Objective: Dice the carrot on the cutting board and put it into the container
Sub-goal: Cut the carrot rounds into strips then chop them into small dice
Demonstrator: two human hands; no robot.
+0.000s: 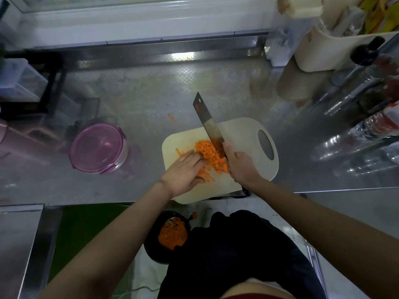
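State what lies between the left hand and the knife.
Head view: a pile of diced carrot on the cutting board lies between left hand and knife.

**Two grips meet at frame centre**

Both bare forearms reach up from the lower corners. The left grip [183, 171] lies palm-down, fingers straight and together. The right grip [240, 166] is curled round a knife [207, 124] handle, one finger stretched forward.
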